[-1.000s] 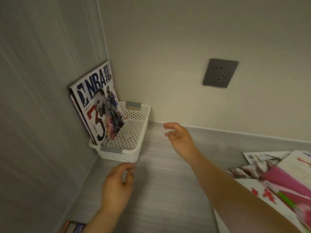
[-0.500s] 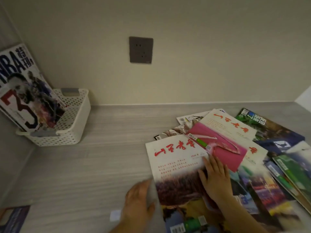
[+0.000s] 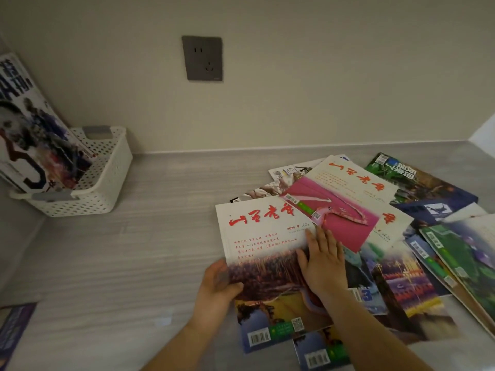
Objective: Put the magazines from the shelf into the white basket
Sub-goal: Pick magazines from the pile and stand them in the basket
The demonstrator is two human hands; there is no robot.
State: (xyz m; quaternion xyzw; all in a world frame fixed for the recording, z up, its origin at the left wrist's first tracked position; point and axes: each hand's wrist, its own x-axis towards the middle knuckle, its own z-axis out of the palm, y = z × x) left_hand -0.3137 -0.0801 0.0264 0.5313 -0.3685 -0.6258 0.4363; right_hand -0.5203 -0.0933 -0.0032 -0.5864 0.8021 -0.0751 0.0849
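A white perforated basket (image 3: 107,183) stands in the left corner of the grey shelf (image 3: 134,263), with a basketball magazine (image 3: 34,140) leaning upright in it against the side wall. Several magazines lie spread over the right half of the shelf. Nearest is a white magazine with red characters (image 3: 262,236). My left hand (image 3: 217,287) grips its lower left corner, thumb on the cover. My right hand (image 3: 321,263) lies flat on its right side, fingers spread. A pink magazine (image 3: 340,218) overlaps its top right corner.
A grey wall socket (image 3: 202,58) sits on the back wall. A purple magazine (image 3: 13,330) lies at the shelf's front left edge. Green and blue magazines (image 3: 455,250) pile up toward the right wall. Bare shelf lies between the basket and the pile.
The view has swung right from the basket to the pile. Both hands moved from near the basket onto the white magazine; my left hand has closed on its corner.
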